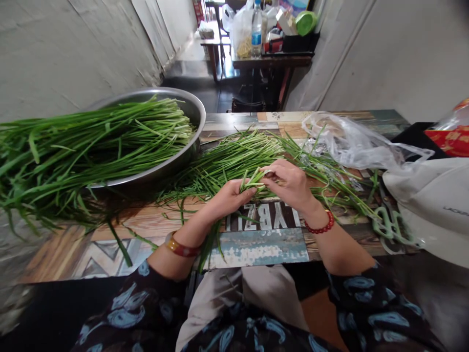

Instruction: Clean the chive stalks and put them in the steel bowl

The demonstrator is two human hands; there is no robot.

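Observation:
My left hand [231, 196] is closed around a small bunch of green stalks [253, 180], their pale ends pointing up and right. The fingers of my right hand [287, 182] pinch at those pale ends, close beside the left hand. Leafy tips hang below my left wrist. Behind both hands a loose pile of the same green stalks [234, 154] lies on the patterned wooden table [264, 249]. To the left, a large metal bowl [200, 117] is heaped with long green stalks [146, 132], whose leaves spill over its left side.
At the right are a clear plastic bag [351, 142], scattered stalks, green-handled scissors [390, 225] and a white cap [432, 200]. A red package [449, 134] is at the far right. Behind stands another table [274, 62] with a bottle [256, 32] and bags.

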